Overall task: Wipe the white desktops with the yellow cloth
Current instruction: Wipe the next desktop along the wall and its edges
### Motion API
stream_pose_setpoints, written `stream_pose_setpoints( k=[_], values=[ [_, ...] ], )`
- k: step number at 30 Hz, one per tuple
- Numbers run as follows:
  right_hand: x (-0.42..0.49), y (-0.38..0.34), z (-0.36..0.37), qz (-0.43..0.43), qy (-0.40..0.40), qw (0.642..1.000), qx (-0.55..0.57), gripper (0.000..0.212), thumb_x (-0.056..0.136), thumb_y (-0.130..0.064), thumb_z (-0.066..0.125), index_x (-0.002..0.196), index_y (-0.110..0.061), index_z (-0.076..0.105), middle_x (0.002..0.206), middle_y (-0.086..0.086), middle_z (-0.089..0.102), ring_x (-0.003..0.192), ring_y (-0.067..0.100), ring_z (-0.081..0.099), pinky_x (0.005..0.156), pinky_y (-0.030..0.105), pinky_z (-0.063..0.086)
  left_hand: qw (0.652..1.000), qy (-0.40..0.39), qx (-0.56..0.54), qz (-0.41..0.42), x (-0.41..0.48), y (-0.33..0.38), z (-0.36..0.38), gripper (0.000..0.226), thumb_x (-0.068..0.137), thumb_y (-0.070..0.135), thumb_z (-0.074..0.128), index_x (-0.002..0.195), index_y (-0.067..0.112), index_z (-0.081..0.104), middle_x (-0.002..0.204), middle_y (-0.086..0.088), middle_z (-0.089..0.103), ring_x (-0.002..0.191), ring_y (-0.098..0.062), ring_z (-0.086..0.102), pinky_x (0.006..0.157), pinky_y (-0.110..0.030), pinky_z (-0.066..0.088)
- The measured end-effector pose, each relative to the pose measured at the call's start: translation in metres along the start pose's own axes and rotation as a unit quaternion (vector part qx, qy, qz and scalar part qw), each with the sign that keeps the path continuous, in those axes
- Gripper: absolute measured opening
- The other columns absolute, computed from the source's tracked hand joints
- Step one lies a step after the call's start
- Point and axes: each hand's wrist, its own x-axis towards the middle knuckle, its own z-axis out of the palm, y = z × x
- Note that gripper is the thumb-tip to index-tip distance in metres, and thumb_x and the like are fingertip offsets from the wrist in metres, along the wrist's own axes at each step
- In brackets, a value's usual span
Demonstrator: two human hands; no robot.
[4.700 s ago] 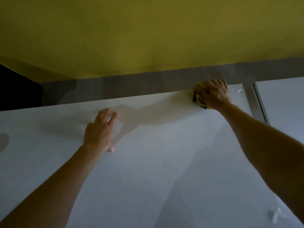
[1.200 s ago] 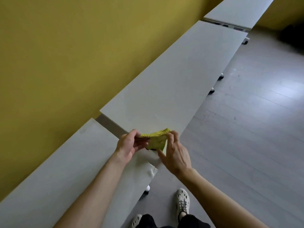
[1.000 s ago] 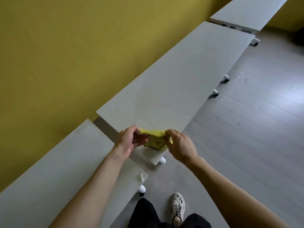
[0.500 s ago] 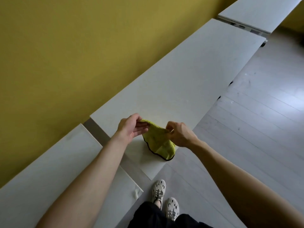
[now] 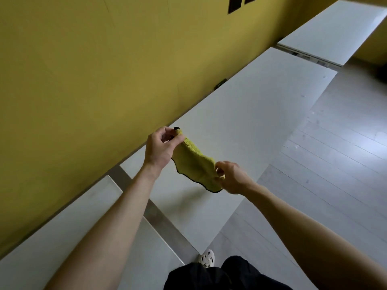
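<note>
Yellow cloth (image 5: 194, 162) is hanging stretched in the air above the near end of the middle white desktop (image 5: 247, 114), and I'm seeing it pulled out wider than half a second ago. The left hand (image 5: 160, 148) is pinching its upper corner with curled fingers and the right hand (image 5: 233, 177) is pinching the lower end. Both are sitting further apart now than before.

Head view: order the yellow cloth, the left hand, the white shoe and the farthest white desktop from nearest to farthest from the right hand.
1. yellow cloth, pinched by the right hand itself.
2. left hand, at the cloth's other end, to the left.
3. white shoe, on the floor below.
4. farthest white desktop, top right.
</note>
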Motion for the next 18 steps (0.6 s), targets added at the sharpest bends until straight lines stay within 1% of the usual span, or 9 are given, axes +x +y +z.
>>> stream_pose_setpoints(
  k=[1, 3, 5, 7, 8, 9, 12, 15, 18],
  values=[
    [0.000, 0.003, 0.006, 0.014, -0.006, 1.000, -0.018, 0.015, 0.098, -0.015, 0.067, 0.109, -0.022, 0.075, 0.100, 0.002, 0.073, 0.092, 0.027, 0.072, 0.078, 0.039, 0.060, 1.000, -0.008, 0.017, 0.014, 0.002, 0.000, -0.001, 0.023, 0.087, 0.028, 0.091, 0.099, 0.012, 0.078, 0.087, 0.005, 0.078, 0.080, -0.004, 0.070, 0.075, -0.021, 0.055],
    [-0.001, 0.004, 0.009, 0.062, 0.047, 0.997, 0.015, 0.018, 0.098, -0.014, 0.058, 0.100, -0.024, 0.072, 0.094, -0.002, 0.071, 0.086, 0.025, 0.069, 0.070, 0.034, 0.054, 0.999, -0.006, 0.023, 0.026, 0.007, 0.000, -0.007, 0.021, 0.087, 0.027, 0.092, 0.096, 0.014, 0.078, 0.086, 0.006, 0.079, 0.079, -0.004, 0.072, 0.075, -0.018, 0.056],
    [0.001, 0.004, 0.012, 0.086, 0.083, 0.990, 0.071, 0.010, 0.100, -0.022, 0.062, 0.108, -0.024, 0.068, 0.105, -0.005, 0.068, 0.095, 0.019, 0.067, 0.076, 0.033, 0.053, 1.000, 0.000, 0.005, 0.027, 0.010, 0.002, -0.017, 0.019, 0.086, 0.024, 0.092, 0.094, 0.016, 0.077, 0.082, 0.008, 0.079, 0.076, -0.004, 0.073, 0.074, -0.018, 0.056],
    [0.004, -0.005, 0.025, 0.064, 0.005, 0.995, 0.075, 0.033, 0.102, -0.030, 0.071, 0.133, -0.023, 0.061, 0.126, -0.004, 0.064, 0.110, 0.016, 0.066, 0.090, 0.036, 0.057, 0.998, -0.022, 0.025, 0.047, 0.010, 0.005, -0.025, 0.021, 0.085, 0.025, 0.092, 0.095, 0.014, 0.077, 0.082, 0.007, 0.078, 0.075, -0.005, 0.072, 0.074, -0.020, 0.057],
    [0.006, -0.011, 0.037, 0.049, -0.040, 0.996, 0.069, 0.043, 0.102, -0.030, 0.072, 0.142, -0.022, 0.059, 0.134, -0.002, 0.062, 0.114, 0.017, 0.067, 0.096, 0.038, 0.058, 0.997, -0.038, 0.040, 0.060, 0.008, 0.008, -0.027, 0.023, 0.085, 0.027, 0.092, 0.095, 0.013, 0.077, 0.083, 0.005, 0.078, 0.075, -0.006, 0.072, 0.074, -0.021, 0.058],
    [0.009, -0.018, 0.048, 0.040, -0.063, 0.995, 0.059, 0.044, 0.103, -0.029, 0.072, 0.144, -0.021, 0.060, 0.138, 0.001, 0.063, 0.115, 0.019, 0.068, 0.098, 0.038, 0.058, 0.995, -0.047, 0.051, 0.073, 0.007, 0.012, -0.029, 0.025, 0.085, 0.028, 0.093, 0.096, 0.013, 0.077, 0.084, 0.004, 0.079, 0.077, -0.008, 0.073, 0.075, -0.023, 0.060],
    [0.019, -0.037, 0.070, 0.029, -0.043, 0.997, 0.060, 0.028, 0.104, -0.030, 0.070, 0.129, -0.020, 0.074, 0.127, 0.000, 0.073, 0.102, 0.017, 0.069, 0.085, 0.033, 0.056, 0.995, -0.029, 0.039, 0.091, 0.004, 0.024, -0.038, 0.026, 0.083, 0.036, 0.093, 0.094, 0.018, 0.078, 0.087, 0.003, 0.081, 0.082, -0.015, 0.077, 0.079, -0.031, 0.062],
    [0.021, -0.049, 0.080, 0.054, -0.024, 0.993, 0.106, 0.015, 0.103, -0.031, 0.072, 0.113, -0.021, 0.077, 0.107, 0.000, 0.079, 0.080, 0.019, 0.076, 0.072, 0.037, 0.064, 0.996, -0.016, 0.007, 0.090, 0.003, 0.035, -0.050, 0.025, 0.082, 0.038, 0.093, 0.093, 0.022, 0.078, 0.088, 0.002, 0.082, 0.083, -0.016, 0.077, 0.080, -0.033, 0.061],
    [0.024, -0.053, 0.084, 0.104, 0.019, 0.981, 0.160, 0.024, 0.103, -0.036, 0.072, 0.124, -0.024, 0.071, 0.109, 0.002, 0.078, 0.080, 0.020, 0.078, 0.066, 0.034, 0.061, 0.995, -0.026, -0.035, 0.088, -0.003, 0.044, -0.057, 0.022, 0.081, 0.036, 0.093, 0.092, 0.023, 0.078, 0.092, -0.004, 0.082, 0.087, -0.020, 0.076, 0.088, -0.039, 0.063]
  ],
)
